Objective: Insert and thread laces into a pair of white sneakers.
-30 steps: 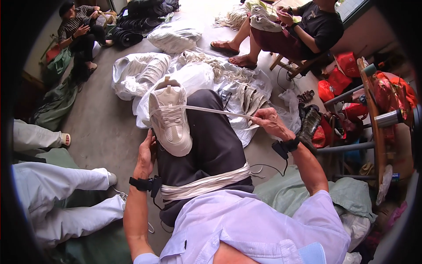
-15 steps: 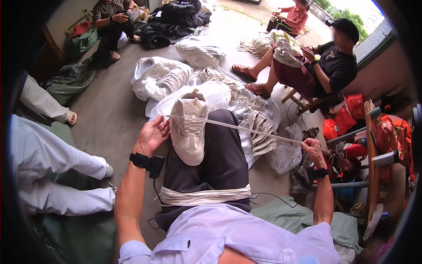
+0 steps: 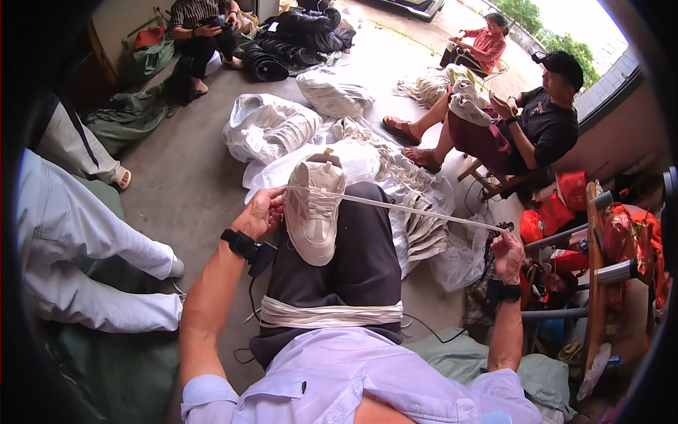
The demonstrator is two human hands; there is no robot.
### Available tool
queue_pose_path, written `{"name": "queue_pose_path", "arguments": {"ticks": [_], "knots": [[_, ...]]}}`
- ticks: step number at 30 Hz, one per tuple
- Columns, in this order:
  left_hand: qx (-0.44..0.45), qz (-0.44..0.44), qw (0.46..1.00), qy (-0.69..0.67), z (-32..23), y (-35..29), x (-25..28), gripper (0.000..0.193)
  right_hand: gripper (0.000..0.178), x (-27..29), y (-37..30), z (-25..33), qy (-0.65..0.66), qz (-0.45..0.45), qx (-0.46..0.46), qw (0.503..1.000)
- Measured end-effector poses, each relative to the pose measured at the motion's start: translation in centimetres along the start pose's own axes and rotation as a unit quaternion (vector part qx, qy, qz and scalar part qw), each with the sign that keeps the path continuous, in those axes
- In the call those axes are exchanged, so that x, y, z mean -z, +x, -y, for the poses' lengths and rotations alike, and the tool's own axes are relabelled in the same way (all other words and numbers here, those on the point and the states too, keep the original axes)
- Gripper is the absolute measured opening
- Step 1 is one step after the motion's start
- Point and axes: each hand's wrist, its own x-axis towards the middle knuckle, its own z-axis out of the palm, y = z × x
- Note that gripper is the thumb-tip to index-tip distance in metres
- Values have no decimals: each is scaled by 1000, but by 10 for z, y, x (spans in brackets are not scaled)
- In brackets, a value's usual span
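A cream and white lace-up sneaker [image 3: 316, 212] rests on my dark-trousered thighs, toe toward me, its lower eyelets laced. One long white shoelace [image 3: 424, 212] runs from the shoe across to my right hand [image 3: 508, 256], which pinches its far end and keeps it nearly straight. Beside the shoe's left side, my left hand [image 3: 263, 212] has its thumb and fingertips closed at the short lace end. A bundle of loose white laces [image 3: 332, 313] lies across my upper thighs.
Plastic bags of pale shoe parts [image 3: 272, 127] lie ahead on the floor. A seated co-worker [image 3: 547, 124] handles a shoe at the right. A wooden rack [image 3: 595, 283] with red bags stands close on my right. Another person's pale-trousered legs [image 3: 106, 233] extend at my left.
My left fingers, spread half a second ago, have closed in at the short lace end by the shoe. The right hand still holds the lace stretched out. The whole view has shifted slightly.
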Motion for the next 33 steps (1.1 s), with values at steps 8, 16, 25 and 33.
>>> {"name": "queue_pose_path", "arguments": {"ticks": [8,16,25,33], "knots": [[-107,-65,990,-61,4,10,9,20,18,-4,-12,12,33,44,5,998],[8,-45,998,-54,-4,-13,-13,26,19,-3,-12,7,45,23,-6,999],[-152,-166,973,-60,1,3,7,15,22,-1,-15,7,58,28,2,998],[-381,-81,921,20,-19,-111,-42,17,20,-4,-8,2,85,18,6,996]]}}
